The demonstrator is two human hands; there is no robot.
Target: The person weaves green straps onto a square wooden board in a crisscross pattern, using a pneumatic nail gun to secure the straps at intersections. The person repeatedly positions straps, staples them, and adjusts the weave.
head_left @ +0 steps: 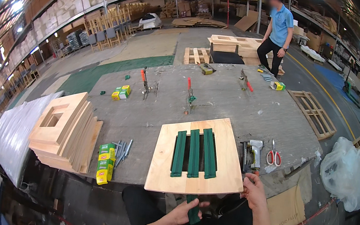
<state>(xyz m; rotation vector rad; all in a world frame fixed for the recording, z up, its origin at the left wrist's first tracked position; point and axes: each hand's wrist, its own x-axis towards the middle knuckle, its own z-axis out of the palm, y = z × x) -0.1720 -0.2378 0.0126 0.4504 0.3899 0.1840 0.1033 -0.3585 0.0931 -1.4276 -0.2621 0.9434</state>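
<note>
A pale wooden panel [163, 155] with a rectangular opening lies on the grey worktable, right in front of me. Three strips of dark green webbing [194, 154] run lengthwise across the opening, with dark gaps between them. Below the panel's near edge, my left hand [185, 211] is closed around another green webbing strip [193, 214] that hangs down. My right hand [253, 191] is at the panel's near right corner, fingers curled together; whatever they pinch is too small to make out. Just beyond it lie a staple gun [255, 151] and red-handled scissors [274, 156].
At left stands a stack of similar wooden panels [63, 132], beside yellow-green boxes [105, 164] and metal staple strips [123, 150]. Toggle clamps [190, 93] are fixed farther back. A person in a blue shirt [281, 26] is beyond the table; a plastic bag [345, 173] sits at right.
</note>
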